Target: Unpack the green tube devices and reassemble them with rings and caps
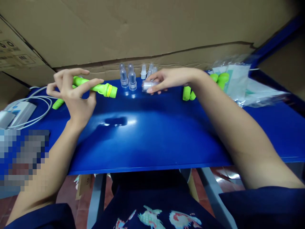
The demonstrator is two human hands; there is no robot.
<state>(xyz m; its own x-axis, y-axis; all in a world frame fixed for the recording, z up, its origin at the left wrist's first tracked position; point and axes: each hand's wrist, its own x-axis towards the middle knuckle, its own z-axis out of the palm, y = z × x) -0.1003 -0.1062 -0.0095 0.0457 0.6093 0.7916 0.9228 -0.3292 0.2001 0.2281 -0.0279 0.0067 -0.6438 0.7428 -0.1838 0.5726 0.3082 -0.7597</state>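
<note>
Left grip held one green tube; right grip pinched one clear piece; two clear caps stood between; cardboard print unreadable

There are two hands, at least three green tubes and five clear pieces.

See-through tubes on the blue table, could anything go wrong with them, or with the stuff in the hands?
Maybe! The right hand is close to the standing see-through tubes, so it might knock one over. The see-through piece in that hand could slip out. The green tube is held in the fingers of the left hand, so a loose grip might drop it.
</note>
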